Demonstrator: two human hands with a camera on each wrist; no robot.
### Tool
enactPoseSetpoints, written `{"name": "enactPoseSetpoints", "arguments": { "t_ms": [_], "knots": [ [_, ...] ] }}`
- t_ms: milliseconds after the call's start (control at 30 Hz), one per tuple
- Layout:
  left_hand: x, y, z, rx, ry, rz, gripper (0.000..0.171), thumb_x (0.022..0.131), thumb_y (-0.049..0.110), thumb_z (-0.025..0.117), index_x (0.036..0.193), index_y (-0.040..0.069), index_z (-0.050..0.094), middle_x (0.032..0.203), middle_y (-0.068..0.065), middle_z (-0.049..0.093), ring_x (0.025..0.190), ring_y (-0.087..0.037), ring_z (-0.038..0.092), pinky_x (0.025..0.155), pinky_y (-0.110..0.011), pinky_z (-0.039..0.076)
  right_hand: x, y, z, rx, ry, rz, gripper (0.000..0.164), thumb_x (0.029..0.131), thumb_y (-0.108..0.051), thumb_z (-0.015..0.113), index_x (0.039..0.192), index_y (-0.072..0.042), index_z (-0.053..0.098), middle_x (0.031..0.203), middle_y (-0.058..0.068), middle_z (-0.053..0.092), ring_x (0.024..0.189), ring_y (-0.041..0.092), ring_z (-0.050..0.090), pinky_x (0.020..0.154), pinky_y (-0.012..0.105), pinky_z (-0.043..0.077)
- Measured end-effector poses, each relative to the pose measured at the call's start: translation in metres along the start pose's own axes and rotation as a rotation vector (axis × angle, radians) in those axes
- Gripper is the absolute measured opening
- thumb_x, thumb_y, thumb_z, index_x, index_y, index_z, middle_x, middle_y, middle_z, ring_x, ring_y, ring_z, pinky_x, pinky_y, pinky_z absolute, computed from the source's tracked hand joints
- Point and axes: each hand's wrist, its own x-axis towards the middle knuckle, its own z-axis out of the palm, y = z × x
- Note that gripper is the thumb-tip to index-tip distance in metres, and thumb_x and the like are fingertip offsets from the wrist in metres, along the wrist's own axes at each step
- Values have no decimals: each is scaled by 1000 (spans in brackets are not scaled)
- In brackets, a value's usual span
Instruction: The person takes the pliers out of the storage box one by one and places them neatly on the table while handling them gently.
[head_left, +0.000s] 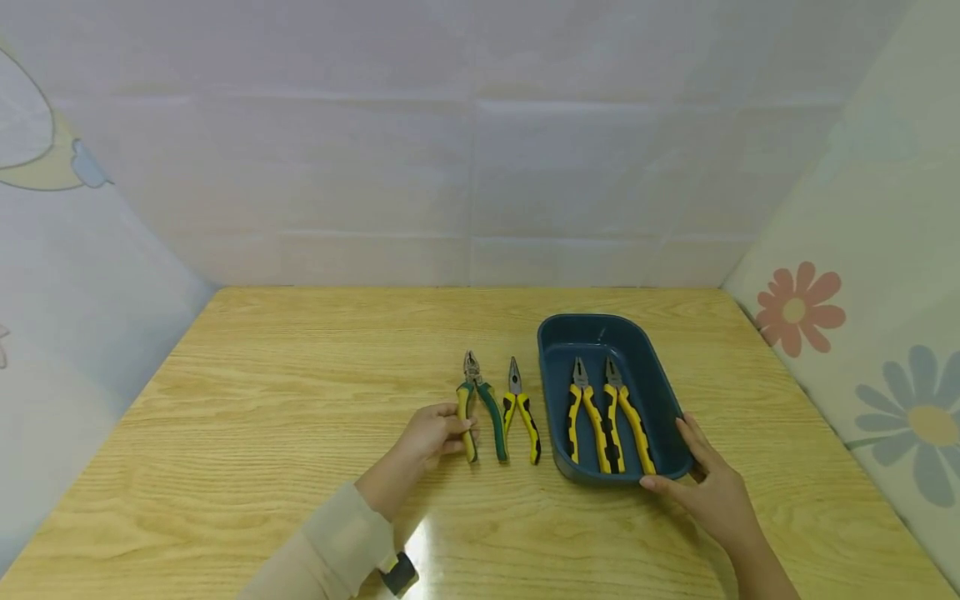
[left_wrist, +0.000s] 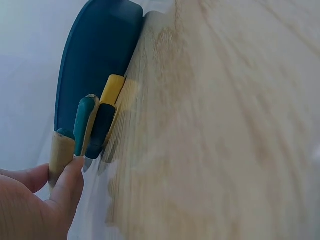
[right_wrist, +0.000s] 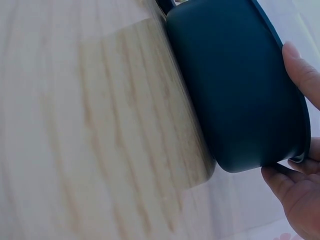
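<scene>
My left hand (head_left: 435,435) pinches the yellow outer handle of the green-and-yellow combination pliers (head_left: 498,425) between thumb and fingers. Their handles are spread, and the jaws point to the far side. Just right of them lie yellow-and-black needle-nose pliers (head_left: 533,429), also with spread handles. My right hand (head_left: 712,492) grips the near right corner of a dark blue tray (head_left: 663,392), thumb at the front rim and fingers along the right side. Inside the tray, two yellow-and-black pliers (head_left: 596,421) (head_left: 637,425) lie side by side, jaws away from me.
The wood-grain table (head_left: 300,367) carries the tray and tools. A pale covered wall (head_left: 465,183) rises at its far edge, with patterned side panels left and right. A dark band (head_left: 400,575) shows at the left sleeve.
</scene>
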Motion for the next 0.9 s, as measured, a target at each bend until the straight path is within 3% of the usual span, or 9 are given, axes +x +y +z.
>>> {"name": "enactPoseSetpoints", "arguments": {
  "t_ms": [133,267,300,367,500,900],
  "knots": [
    [0,-1,-2,3,3,-2,38,85,-6,45,120,-19,34,110,-31,47,94,-35,54,76,-36,47,0,0,0,3,0,3,92,72,-31,69,139,-11,9,143,10,5,118,40,27,85,40,32],
    [-1,-1,-4,16,12,-3,37,85,-6,45,119,-18,35,109,-30,48,93,-34,55,75,-35,47,1,4,2,12,8,-9,92,72,-31,70,139,-14,10,143,11,6,118,39,27,85,14,35],
    [-1,-1,-4,20,14,-5,37,85,-5,45,119,-18,36,109,-29,49,93,-34,55,74,-35,47,1,4,2,16,8,-11,92,72,-31,70,139,-14,9,143,11,6,118,39,27,85,14,35],
    [-1,-1,-4,26,15,-8,36,86,-5,45,118,-18,37,108,-28,49,91,-33,56,74,-34,48,1,4,2,24,4,-11,92,72,-31,69,139,-15,9,143,11,5,119,40,26,86,15,36],
    [-1,-1,-5,27,16,-13,36,85,-5,45,118,-17,37,106,-28,50,90,-31,56,74,-34,48,1,2,0,21,-9,4,92,73,-30,69,139,-13,8,143,11,4,118,41,26,86,43,32],
    [1,-3,-8,24,46,-23,34,84,-6,46,116,-17,39,103,-26,52,84,-28,58,73,-34,48,1,2,0,10,-11,6,92,73,-31,69,139,-12,8,143,10,4,118,41,27,86,44,32]
  ]
}}
